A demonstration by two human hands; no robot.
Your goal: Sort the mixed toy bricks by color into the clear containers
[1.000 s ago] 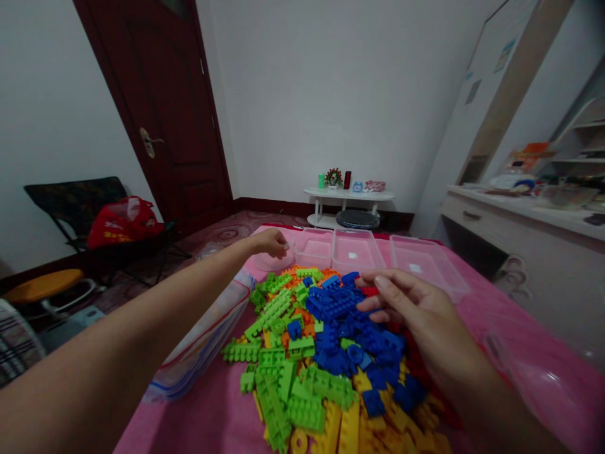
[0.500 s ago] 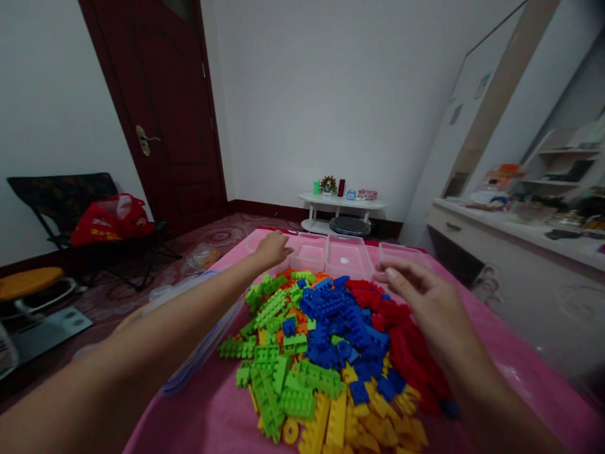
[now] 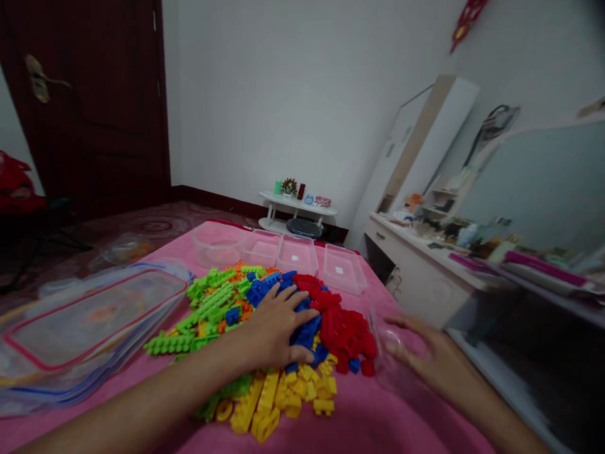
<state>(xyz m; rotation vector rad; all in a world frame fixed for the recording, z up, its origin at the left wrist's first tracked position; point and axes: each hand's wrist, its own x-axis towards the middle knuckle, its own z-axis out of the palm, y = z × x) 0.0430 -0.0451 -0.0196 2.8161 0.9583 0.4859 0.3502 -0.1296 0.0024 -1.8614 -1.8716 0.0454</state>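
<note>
My left hand (image 3: 278, 325) lies palm down over the blue building bricks (image 3: 307, 331), its fingers spread. Red bricks (image 3: 343, 325) are right of it, green bricks (image 3: 212, 302) to its left and yellow bricks (image 3: 288, 394) in front, nearer me. A few orange bricks (image 3: 243, 309) show among the green. At the right side of the pile, my right hand (image 3: 418, 347) has its thumb and fingers around the edge of a clear plastic container (image 3: 382, 366). That container is faint and partly hidden by the hand.
Behind the pile stand a round clear tub (image 3: 217, 255) and several rectangular clear boxes (image 3: 340, 268). Stacked lids (image 3: 99, 315) lie at the left on the pink cloth (image 3: 378, 422). A white dresser (image 3: 425, 265) is at the right.
The view has turned right. My left hand has come from the far round tub back onto the blue bricks. My right hand has moved from beside the far-right box to a nearer container.
</note>
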